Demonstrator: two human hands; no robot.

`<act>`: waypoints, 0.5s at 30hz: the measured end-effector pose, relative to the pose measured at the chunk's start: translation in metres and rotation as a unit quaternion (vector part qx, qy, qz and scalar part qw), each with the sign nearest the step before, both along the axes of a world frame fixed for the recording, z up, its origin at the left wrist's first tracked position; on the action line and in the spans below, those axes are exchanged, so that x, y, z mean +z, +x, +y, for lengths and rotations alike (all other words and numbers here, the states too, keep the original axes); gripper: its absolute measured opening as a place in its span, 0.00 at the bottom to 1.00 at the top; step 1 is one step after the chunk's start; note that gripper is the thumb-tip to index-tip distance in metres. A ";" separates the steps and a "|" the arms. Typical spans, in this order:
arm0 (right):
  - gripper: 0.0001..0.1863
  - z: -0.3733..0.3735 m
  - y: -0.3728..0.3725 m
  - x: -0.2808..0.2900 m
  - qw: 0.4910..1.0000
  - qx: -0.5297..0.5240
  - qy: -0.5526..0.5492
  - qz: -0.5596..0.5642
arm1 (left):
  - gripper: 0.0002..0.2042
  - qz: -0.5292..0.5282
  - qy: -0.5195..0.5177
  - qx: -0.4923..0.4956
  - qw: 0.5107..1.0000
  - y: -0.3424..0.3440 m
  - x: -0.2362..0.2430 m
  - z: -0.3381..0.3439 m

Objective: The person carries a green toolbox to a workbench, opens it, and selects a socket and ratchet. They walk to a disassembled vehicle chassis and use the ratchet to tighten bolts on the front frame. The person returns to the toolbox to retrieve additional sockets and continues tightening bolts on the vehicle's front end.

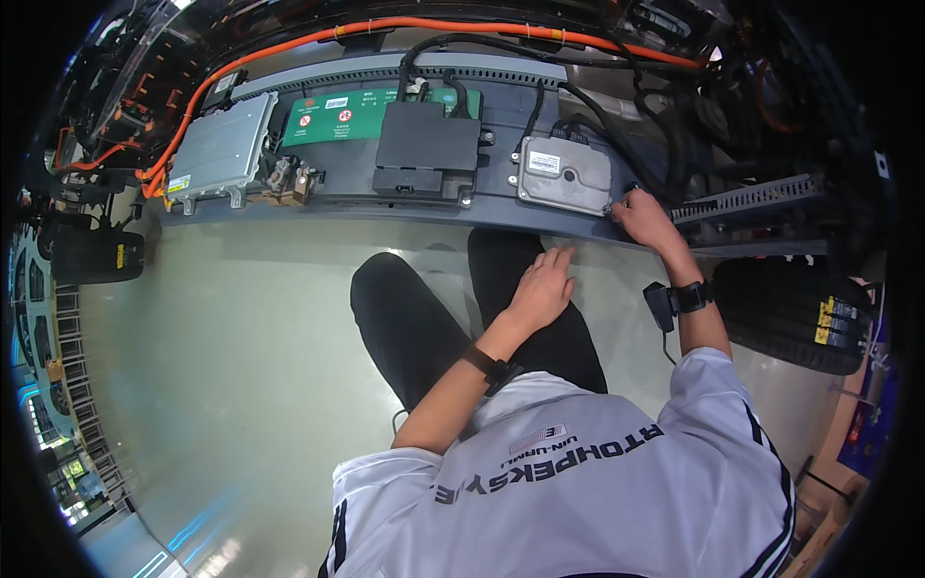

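A silver control module [567,171] with a white label is mounted on the grey vehicle panel [376,210]. My right hand [644,216] is at the module's lower right corner, fingers curled together by the mounting point. Whatever the fingertips grip there is too small to make out. My left hand [541,289] lies on my right thigh, its fingers stretched out and holding nothing. Left of the module sits a black box [427,149] with dark cables running up from it. Both wrists carry dark bands.
A larger silver unit [224,144] and a green labelled plate [328,118] occupy the panel's left part. An orange cable [424,22] arches across the top. Tyres stand at the left [98,256] and right [785,313]. Black cables [617,135] run beside my right hand.
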State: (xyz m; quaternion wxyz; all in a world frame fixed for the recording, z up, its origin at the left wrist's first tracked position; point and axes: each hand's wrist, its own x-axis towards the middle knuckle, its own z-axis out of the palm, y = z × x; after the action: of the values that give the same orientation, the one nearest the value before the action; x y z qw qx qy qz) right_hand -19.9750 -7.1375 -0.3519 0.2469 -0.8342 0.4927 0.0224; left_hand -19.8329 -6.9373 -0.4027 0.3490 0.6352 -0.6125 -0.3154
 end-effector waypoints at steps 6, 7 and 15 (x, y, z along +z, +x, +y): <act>0.16 -0.009 0.013 0.027 0.970 0.212 -0.064 0.102 | 0.19 -0.005 -0.019 0.002 1.000 0.008 0.022 -0.003; 0.16 -0.014 0.012 0.027 0.964 0.236 -0.071 0.104 | 0.17 -0.007 -0.036 0.010 0.999 0.008 0.025 -0.006; 0.16 -0.011 0.001 -0.001 0.968 -0.123 0.205 -0.072 | 0.12 -0.023 -0.050 0.019 0.998 0.002 0.008 -0.036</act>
State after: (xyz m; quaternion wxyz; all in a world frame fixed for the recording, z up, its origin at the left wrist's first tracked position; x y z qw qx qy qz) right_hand -19.9741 -7.1488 -0.3529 0.4481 -0.6985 0.5570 0.0325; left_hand -19.8308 -6.9732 -0.3949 0.3723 0.6354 -0.6234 -0.2628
